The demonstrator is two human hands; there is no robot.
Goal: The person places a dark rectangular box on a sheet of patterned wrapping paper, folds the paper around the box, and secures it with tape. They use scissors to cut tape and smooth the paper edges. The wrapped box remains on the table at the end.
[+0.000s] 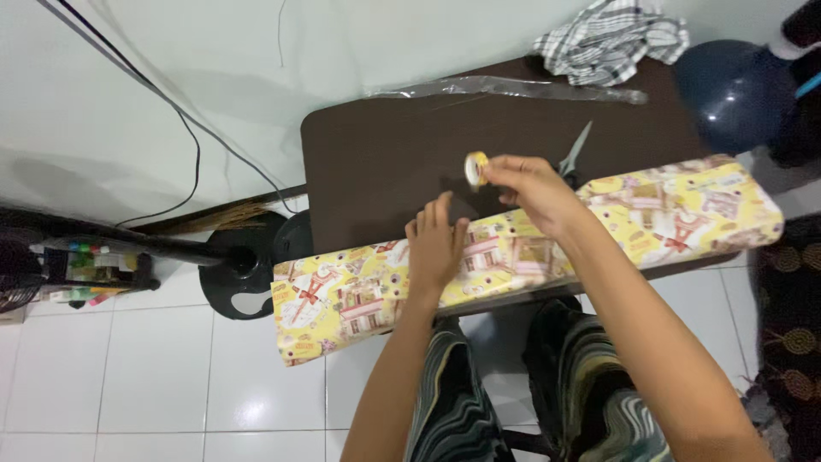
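Observation:
A long parcel wrapped in yellow patterned paper (676, 210) lies across the near edge of a dark brown table (376, 154), overhanging it on both sides. My left hand (434, 246) lies flat on the parcel's middle, fingers spread and pressing the paper down. My right hand (530, 188) hovers just above the parcel and pinches a small roll of tape (475, 168) between fingers and thumb.
Scissors (571, 154) lie on the table behind my right hand. A strip of clear plastic (513, 87) and a checked cloth (611, 38) sit at the far edge. A fan base (244, 261) stands on the white tiled floor at left, a dark ball (735, 90) at right.

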